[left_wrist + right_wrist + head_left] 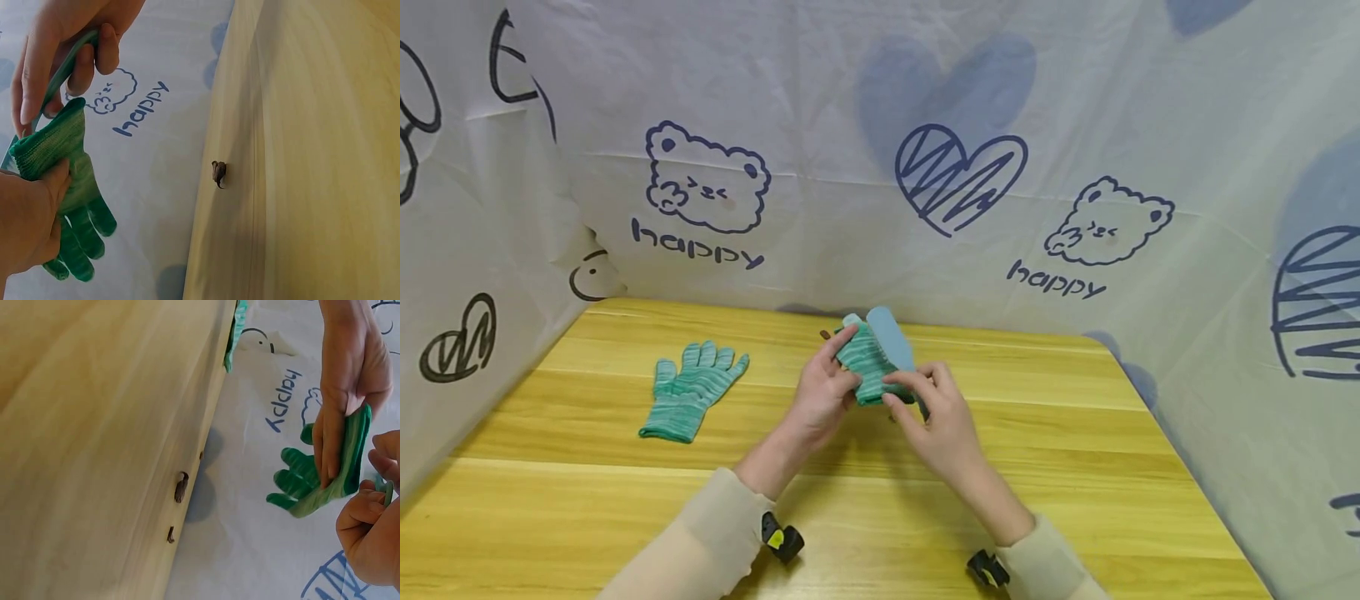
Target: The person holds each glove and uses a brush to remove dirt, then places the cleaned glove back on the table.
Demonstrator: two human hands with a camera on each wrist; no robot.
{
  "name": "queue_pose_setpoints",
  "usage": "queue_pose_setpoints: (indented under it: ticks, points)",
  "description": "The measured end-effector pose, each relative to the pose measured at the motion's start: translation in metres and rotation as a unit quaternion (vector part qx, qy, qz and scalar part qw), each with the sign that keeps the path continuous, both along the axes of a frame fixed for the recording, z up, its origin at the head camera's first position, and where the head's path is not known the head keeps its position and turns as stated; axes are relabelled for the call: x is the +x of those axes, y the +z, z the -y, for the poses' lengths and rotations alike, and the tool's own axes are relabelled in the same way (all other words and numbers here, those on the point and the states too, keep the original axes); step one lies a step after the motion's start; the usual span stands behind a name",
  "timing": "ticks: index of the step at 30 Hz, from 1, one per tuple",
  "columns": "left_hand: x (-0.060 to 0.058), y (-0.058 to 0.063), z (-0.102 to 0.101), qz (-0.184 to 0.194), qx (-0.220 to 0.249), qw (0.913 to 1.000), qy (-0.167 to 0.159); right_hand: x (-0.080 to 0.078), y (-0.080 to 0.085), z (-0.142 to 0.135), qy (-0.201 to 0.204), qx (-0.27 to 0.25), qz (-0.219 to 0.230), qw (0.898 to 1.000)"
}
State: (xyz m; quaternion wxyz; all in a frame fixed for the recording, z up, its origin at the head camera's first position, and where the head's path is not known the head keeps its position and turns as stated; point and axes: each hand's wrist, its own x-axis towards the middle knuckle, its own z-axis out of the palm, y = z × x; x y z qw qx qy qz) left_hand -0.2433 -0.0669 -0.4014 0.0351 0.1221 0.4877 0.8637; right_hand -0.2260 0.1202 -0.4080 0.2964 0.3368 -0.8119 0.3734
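My left hand (823,396) holds a green-and-white knitted glove (865,362) above the table, its thumb on one face of the fabric. In the left wrist view the glove's solid green fingers hang below its cuff (47,140). My right hand (936,425) grips the handle of a light blue brush (891,340), whose head lies along the glove in the head view. Right thumb and index finger are at the glove's cuff edge. The right wrist view shows only a bit of the brush handle (389,492) in the curled fingers.
A matching green glove (688,392) lies flat on the left of the wooden table (1060,467). Small dark brown bits (181,487) lie on the tabletop. A printed white cloth (820,208) hangs behind the table and at its sides.
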Motion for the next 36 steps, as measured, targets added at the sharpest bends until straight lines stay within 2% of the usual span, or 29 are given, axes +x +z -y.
queue_pose_setpoints:
  ticks: [5, 12, 23, 31, 36]
  points:
    - [0.0019, -0.0002, -0.0037, -0.001, -0.003, 1.0000, -0.001, 0.0026, -0.0037, 0.0048, 0.002, 0.015, -0.010, 1.000]
    - [0.0060, 0.0002, -0.0082, 0.003, -0.020, 0.9997, -0.011, 0.0054, -0.0054, 0.0069, -0.001, 0.018, 0.016, 1.000]
    - [0.0078, 0.0000, -0.0093, -0.001, -0.033, 0.9990, -0.028, 0.0038, -0.0056, 0.0056, -0.031, 0.014, 0.021, 0.999]
    - [0.0088, 0.0018, -0.0097, 0.000, -0.029, 0.9990, -0.035, 0.0008, -0.0031, 0.0000, -0.039, -0.006, 0.041, 0.998]
    - [0.0083, 0.0003, -0.0094, -0.005, -0.026, 0.9992, -0.031, -0.0030, -0.0028, -0.0019, -0.031, -0.026, 0.035, 0.999]
